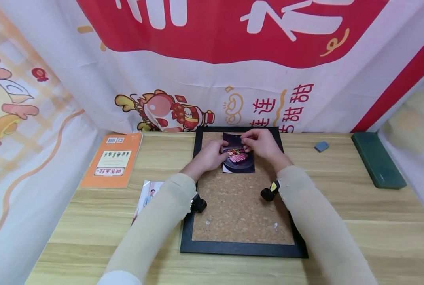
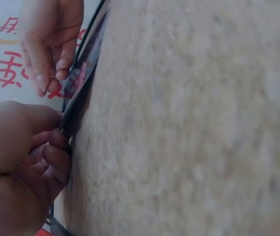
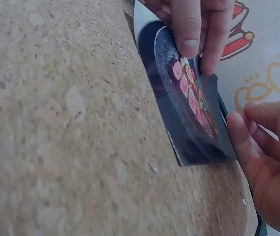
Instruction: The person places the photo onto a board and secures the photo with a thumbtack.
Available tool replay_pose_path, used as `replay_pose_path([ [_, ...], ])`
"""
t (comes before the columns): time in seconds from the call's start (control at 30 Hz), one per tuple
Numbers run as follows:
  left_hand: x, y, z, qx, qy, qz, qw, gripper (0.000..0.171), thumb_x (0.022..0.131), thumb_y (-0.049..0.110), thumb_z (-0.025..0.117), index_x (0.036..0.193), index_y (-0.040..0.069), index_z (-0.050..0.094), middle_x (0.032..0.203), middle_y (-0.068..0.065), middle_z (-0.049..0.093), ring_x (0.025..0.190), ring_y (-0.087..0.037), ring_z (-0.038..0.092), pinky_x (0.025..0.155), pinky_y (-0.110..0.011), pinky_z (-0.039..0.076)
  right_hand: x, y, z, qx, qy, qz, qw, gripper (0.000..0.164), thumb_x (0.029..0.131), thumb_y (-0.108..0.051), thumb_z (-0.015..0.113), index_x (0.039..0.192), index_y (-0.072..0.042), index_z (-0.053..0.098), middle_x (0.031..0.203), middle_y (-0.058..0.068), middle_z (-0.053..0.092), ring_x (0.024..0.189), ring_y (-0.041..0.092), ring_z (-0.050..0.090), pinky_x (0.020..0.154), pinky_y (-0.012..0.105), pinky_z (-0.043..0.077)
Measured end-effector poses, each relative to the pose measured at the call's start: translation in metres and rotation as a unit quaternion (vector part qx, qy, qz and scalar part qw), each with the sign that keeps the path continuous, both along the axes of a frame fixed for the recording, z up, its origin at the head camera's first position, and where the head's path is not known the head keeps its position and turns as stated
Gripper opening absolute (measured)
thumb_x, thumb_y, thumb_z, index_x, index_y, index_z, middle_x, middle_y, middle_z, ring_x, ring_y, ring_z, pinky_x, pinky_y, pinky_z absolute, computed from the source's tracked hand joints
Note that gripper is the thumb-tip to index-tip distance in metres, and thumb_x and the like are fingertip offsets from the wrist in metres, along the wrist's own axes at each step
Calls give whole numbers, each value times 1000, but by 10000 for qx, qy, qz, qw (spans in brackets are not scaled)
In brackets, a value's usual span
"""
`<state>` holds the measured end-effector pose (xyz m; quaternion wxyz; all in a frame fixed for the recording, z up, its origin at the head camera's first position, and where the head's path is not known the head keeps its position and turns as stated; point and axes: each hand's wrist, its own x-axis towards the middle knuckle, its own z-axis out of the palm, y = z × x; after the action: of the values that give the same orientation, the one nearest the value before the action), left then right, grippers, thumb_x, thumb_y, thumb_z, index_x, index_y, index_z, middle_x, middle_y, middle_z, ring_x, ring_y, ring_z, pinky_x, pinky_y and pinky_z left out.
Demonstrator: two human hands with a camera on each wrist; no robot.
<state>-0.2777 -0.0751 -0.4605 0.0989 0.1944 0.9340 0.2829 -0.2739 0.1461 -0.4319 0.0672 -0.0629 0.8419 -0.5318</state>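
A dark photo (image 1: pixel 239 165) of sliced meat on a plate lies over the upper part of a black-framed cork board (image 1: pixel 244 202). My left hand (image 1: pixel 211 155) pinches the photo's left edge; in the left wrist view, thumb and fingers sit on either side of the lifted edge. My right hand (image 1: pixel 263 145) is over the photo's upper right, thumb and forefinger tips close together. In the right wrist view, those fingertips (image 3: pixel 235 120) are right at the photo's edge; I cannot tell whether they pinch something small.
Small clear bits (image 1: pixel 208 222) show low on the cork. An orange book (image 1: pixel 113 161) lies left, with another photo (image 1: pixel 148 194) partly under my left sleeve. To the right are a small blue block (image 1: pixel 321 146) and a dark green case (image 1: pixel 378 160). A printed curtain (image 1: pixel 212 79) hangs behind the table.
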Motion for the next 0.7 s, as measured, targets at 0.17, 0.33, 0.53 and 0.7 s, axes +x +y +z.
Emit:
replay_pose_path([
  [0.17,-9,1,-16,-167,213,-68,9996,47,104,26,66,146,4,63,103,-4,71,107,-23,62,101,-41,50,-7,-5,-2,196,-134,-97,9997,22,107,-6,66,122,7,75,97,20,76,69,12,70,67,25,63],
  [0.33,-9,1,-16,-139,221,-102,9996,47,104,25,68,145,3,63,112,-10,69,114,-28,63,106,-45,50,-16,-10,-3,335,-156,-177,9992,22,107,-6,65,121,7,75,99,20,74,65,11,68,63,25,61],
  [0.53,-3,1,-12,59,57,-50,10000,48,103,23,69,146,2,62,122,-14,66,118,-30,60,109,-48,48,-24,-14,-2,680,-265,-127,9973,20,109,-7,61,120,5,73,105,22,74,65,12,65,62,26,59],
  [0.7,1,0,-10,107,-126,39,9999,49,105,24,68,148,4,60,127,-12,63,117,-27,59,107,-45,50,-29,-18,1,940,-451,-78,9945,21,111,-8,58,120,3,73,109,22,73,66,15,65,62,27,59],
])
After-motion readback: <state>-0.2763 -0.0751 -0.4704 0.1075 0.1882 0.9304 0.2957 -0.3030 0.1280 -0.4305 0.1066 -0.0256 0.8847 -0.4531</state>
